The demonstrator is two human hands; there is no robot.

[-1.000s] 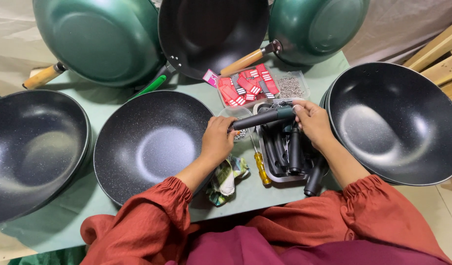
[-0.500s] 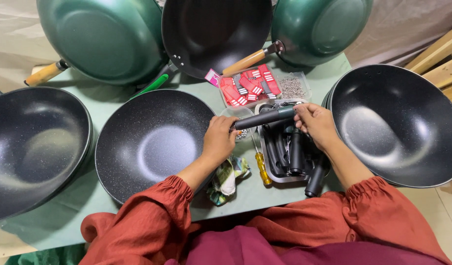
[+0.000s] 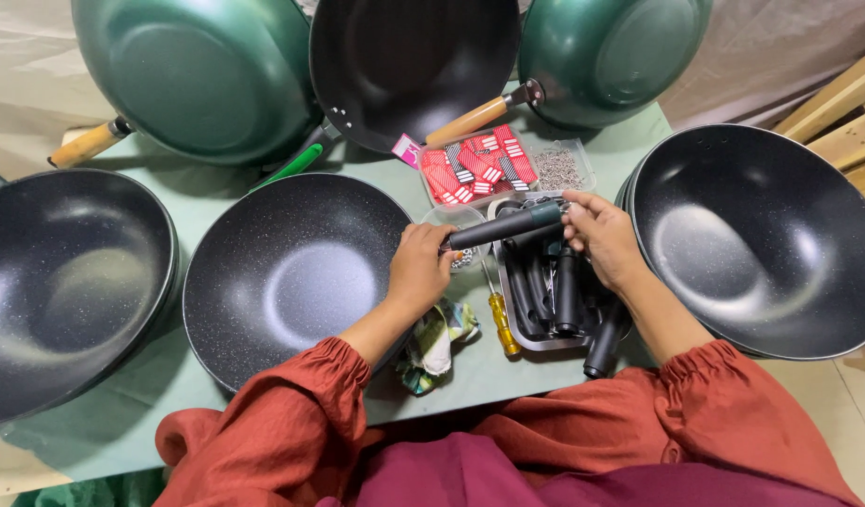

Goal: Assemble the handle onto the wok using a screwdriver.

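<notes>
Holding a black pan handle (image 3: pixel 507 226) level between both hands, you sit at a pale green table (image 3: pixel 216 202) crowded with woks. Your left hand (image 3: pixel 420 272) is curled shut around the handle's near end, right at the rim of the black speckled wok (image 3: pixel 296 274) in front of you, where the handle meets the pan. Your right hand (image 3: pixel 603 239) pinches the handle's far end, fingers pressed together on its tip, wrist resting over a metal tray (image 3: pixel 510 319) filled with more black handles (image 3: pixel 566 291).

A screwdriver with a yellow grip (image 3: pixel 501 319) lies on the table just beside the tray's left edge, its shaft pointing away from you. A crumpled patterned cloth (image 3: pixel 434 340) sits near your left forearm, partly under the wok's rim. Behind the handle stands a clear box (image 3: pixel 507 169) with red striped tags in one compartment and small silvery screws in the other; a small clear cup (image 3: pixel 456 221) sits just left of it.

To your right a large black wok (image 3: pixel 761 239) lies open side up; to your left another black wok (image 3: pixel 71 286) does the same. At the table's far edge lean two green woks (image 3: pixel 202 75), (image 3: pixel 611 52) and a black one (image 3: pixel 413 61) between them, wooden handles jutting out. Your rust-orange sleeves (image 3: pixel 291 422) fill the lower edge.
</notes>
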